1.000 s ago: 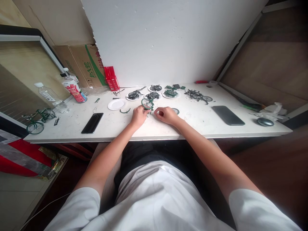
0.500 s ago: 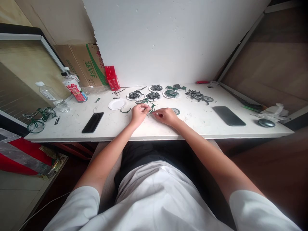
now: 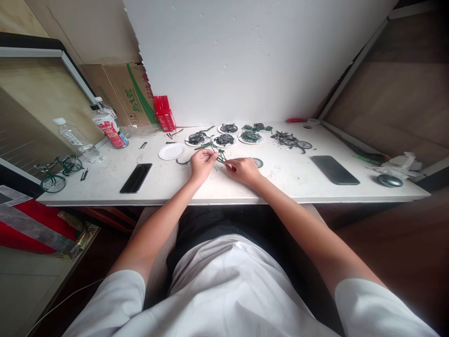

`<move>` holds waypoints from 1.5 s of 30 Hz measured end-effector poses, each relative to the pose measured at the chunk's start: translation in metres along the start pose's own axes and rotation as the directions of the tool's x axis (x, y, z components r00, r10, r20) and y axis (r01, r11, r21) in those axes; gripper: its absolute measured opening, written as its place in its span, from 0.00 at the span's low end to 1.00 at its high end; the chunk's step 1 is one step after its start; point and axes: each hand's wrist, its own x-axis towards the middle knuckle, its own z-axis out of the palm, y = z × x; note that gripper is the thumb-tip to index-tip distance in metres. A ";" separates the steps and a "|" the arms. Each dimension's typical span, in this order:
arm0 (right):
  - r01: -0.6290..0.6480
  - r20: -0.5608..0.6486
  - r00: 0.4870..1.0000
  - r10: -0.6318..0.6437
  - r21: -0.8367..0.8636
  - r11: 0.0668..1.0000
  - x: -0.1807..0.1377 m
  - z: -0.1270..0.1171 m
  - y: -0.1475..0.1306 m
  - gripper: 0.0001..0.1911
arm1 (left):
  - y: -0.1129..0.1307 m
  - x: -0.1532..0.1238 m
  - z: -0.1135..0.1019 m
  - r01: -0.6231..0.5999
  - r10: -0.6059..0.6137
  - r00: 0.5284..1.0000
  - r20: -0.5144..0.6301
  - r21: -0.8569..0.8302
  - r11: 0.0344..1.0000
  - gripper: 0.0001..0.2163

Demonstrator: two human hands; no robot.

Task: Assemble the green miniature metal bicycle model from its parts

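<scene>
We have the small green bicycle frame (image 3: 220,156) to the right of the bare paper plate (image 3: 171,151). Our left hand (image 3: 201,164) pinches it; our right hand (image 3: 243,170), fingers bunched narrow, meets its near end, though whether it grips anything we cannot tell. A steady left pinch and light right-hand pressure would serve us best, since such thin tubes probably bend. The loose wheel (image 3: 258,163), farther right of the plate, should stay clear of our wrist.

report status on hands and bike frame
Left hand pinching green frame. Right hand at its near end, grip unclear. Loose wheel beside right hand; nothing seen blocking.
</scene>
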 end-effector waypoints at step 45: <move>-0.115 -0.019 0.992 0.125 0.269 0.956 0.001 -0.001 -0.004 0.19 | 0.002 -0.007 0.004 -0.259 0.259 0.966 0.013 0.064 0.964 0.15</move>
